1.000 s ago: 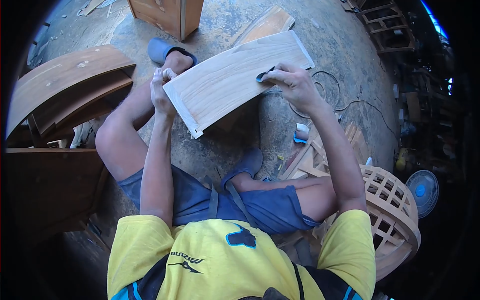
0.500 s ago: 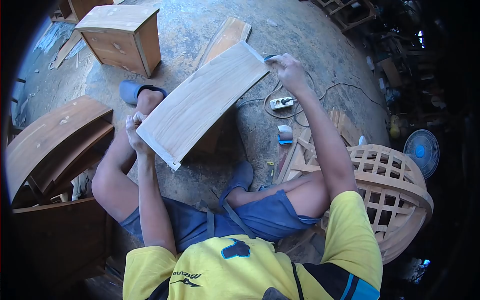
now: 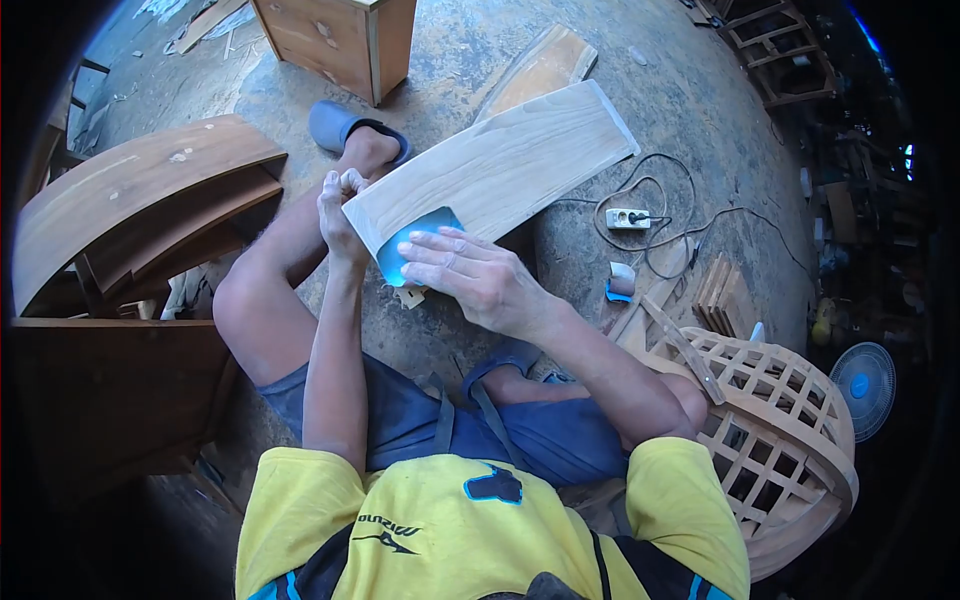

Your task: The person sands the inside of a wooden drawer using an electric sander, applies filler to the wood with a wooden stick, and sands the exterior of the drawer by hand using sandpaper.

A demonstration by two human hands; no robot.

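A pale wooden board [image 3: 510,150] lies tilted across the space in front of me, its near-left end close to my knee. My left hand [image 3: 343,215] is closed around that end, with some fingers hidden beneath the board. On the board's near-left corner, my right hand [image 3: 480,275] presses a blue-backed sheet of sandpaper [image 3: 395,262] flat with its fingers. The side of the sandpaper against the wood is hidden.
A curved wooden furniture piece [image 3: 150,170] stands at left and a wooden cabinet [image 3: 340,45] at the top. Another board [image 3: 550,65] lies beyond. At right are a power strip [image 3: 628,218] with cables, curled sandpaper [image 3: 620,282], a lattice wooden frame [image 3: 770,440] and a fan [image 3: 862,390].
My right hand has come from the board's far right end to its near-left corner, with the blue sandpaper now spread under it. My left hand still grips the board. The view has shifted.
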